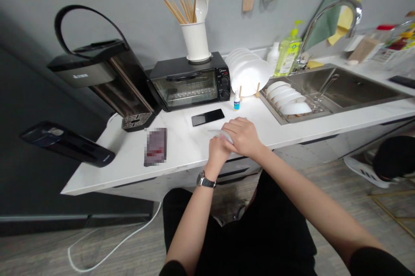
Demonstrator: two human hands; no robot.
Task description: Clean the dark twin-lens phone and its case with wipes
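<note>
Both my hands are together at the counter's front edge. My left hand [218,151], with a watch on its wrist, is closed around a thin, pale grey-white thing [224,135] whose kind I cannot make out. Over it curls my right hand [241,136], fingers closed and pressed against the left hand and the pale thing. Much of that thing is hidden by the fingers. Just beyond the hands lie a black phone [208,117] and a small white bottle with a blue label [236,102], standing upright.
A toaster oven [191,84] bears a white utensil holder [196,40]. White plates [249,77] stand in a rack beside the sink [343,90], which holds bowls [288,99]. To the left are a tall black appliance [106,81], a dark tumbler [71,144] and a blurred dark item [156,146].
</note>
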